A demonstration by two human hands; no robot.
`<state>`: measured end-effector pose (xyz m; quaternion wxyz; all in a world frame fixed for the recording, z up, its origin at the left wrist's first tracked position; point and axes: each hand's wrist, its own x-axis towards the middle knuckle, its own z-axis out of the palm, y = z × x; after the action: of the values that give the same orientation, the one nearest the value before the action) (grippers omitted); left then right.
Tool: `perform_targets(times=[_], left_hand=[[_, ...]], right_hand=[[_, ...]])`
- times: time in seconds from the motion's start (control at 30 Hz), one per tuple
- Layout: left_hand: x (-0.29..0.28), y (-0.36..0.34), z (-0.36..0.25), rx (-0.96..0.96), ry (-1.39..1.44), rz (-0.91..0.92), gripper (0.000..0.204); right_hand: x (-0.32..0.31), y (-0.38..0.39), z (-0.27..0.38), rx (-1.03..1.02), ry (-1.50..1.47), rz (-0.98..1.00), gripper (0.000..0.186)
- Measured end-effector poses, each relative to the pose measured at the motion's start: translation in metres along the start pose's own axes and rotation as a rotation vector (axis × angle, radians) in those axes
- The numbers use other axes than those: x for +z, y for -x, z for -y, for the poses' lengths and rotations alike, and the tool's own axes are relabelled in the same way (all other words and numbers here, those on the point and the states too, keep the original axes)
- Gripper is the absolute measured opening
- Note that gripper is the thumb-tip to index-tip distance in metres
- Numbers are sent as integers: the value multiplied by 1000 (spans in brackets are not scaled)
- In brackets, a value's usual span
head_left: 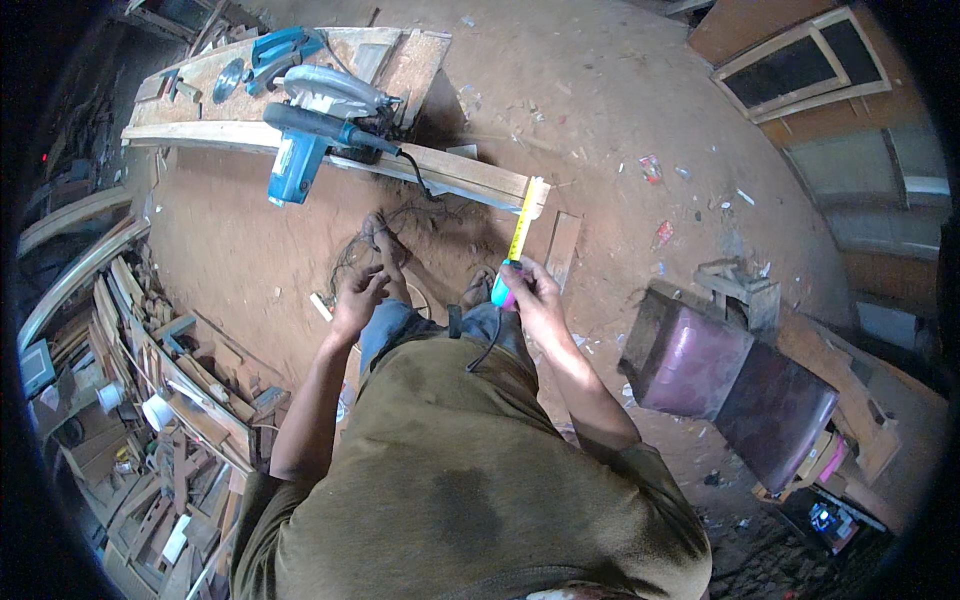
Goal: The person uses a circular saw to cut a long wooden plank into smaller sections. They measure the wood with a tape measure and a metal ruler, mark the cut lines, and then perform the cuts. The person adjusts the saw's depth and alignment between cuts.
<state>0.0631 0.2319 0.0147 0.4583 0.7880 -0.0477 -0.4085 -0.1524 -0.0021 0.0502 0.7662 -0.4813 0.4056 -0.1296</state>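
Observation:
A tape measure (502, 289) with a teal and pink case is gripped in my right hand (538, 299). Its yellow blade (521, 225) runs out forward and reaches the right end of a long pale wooden board (470, 172). A dark strap hangs from the case. My left hand (357, 300) hovers in front of my left thigh, fingers loosely bent and somewhat apart, with nothing visible in it. Across the board, left of the tape, rests a blue circular saw (296, 160) with a black cord.
Behind the board, a sawdust-covered bench top (215, 105) bears a second blue power tool (280, 50) and a round saw blade (228, 80). Scrap wood (190, 390) is heaped at the left. A purple padded seat (697, 362) stands at the right. Cord lies around my feet.

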Motion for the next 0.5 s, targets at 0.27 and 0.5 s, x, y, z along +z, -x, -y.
perform_targets(times=[0.27, 0.5], left_hand=[[-44, 7, 87, -122, -46, -128, 43], [-57, 12, 120, -216, -34, -134, 46]], right_hand=[[-4, -9, 10, 91, 11, 25, 50], [-1, -5, 2, 56, 117, -4, 50]])
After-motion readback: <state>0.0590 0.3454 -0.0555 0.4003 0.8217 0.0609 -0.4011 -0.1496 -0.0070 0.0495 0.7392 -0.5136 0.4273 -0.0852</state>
